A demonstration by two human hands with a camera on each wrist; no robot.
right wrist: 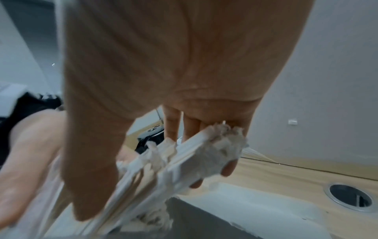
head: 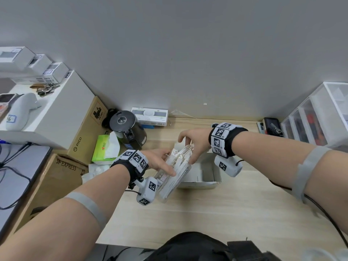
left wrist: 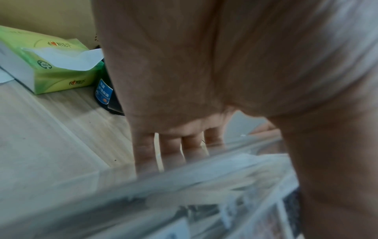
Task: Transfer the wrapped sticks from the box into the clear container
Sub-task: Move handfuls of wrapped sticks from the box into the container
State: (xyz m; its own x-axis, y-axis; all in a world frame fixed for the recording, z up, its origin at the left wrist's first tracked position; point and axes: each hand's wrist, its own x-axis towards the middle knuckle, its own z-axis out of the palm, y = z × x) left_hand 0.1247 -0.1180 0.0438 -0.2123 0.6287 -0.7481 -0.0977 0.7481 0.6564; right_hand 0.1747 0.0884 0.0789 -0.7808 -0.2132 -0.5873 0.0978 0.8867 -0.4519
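Bare pale-wood table (head: 216, 208) nearest, open on the near and right side. Above it, clear container (head: 170, 182) tilted and gripped by the left hand (head: 160, 162), packed with wrapped sticks (head: 180, 157) whose upper ends are clasped by the right hand (head: 194, 141); white box (head: 205, 173) just behind, touching the container's far side. Farther back, green tissue pack (head: 105, 149), black kettle (head: 128, 129), grey wall (head: 188, 53).

A plain grey wall (head: 188, 53) closes the far side. Below it runs a pale wood-grain worktop (head: 207, 208), evenly lit. At the left stand cardboard cartons (head: 82, 132) carrying a white box (head: 62, 110); at the right, a clear drawer unit (head: 320, 117). A round metal grommet (right wrist: 350, 198) sits in the worktop.
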